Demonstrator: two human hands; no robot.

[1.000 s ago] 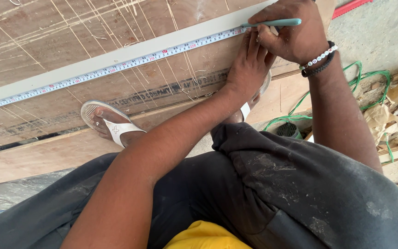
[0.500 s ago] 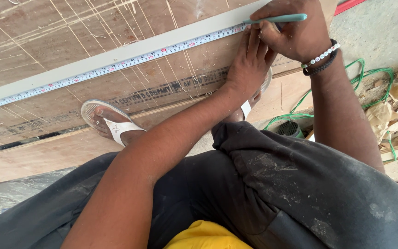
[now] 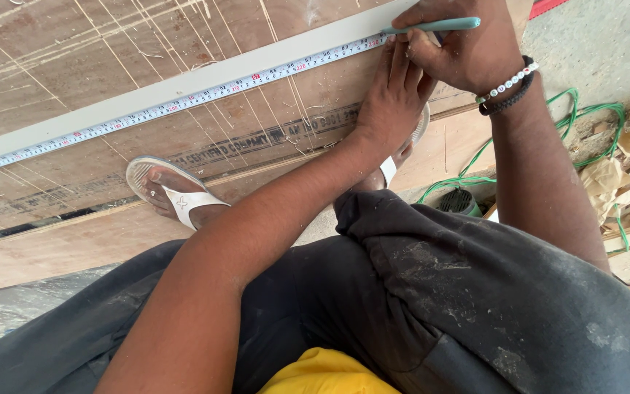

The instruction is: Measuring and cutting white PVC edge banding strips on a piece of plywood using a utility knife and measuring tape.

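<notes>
Your right hand (image 3: pixel 468 51) pinches the teal pencil (image 3: pixel 432 25); your left hand (image 3: pixel 391 98), fingers spread flat, presses the tape measure (image 3: pixel 184 102) on plywood (image 3: pixel 74 58). Unchanged since earlier.

A scratched plywood sheet (image 3: pixel 111 66) lies flat; a pale straightedge (image 3: pixel 184 84) and a tape measure (image 3: pixel 147 113) run across it, touching side by side
</notes>
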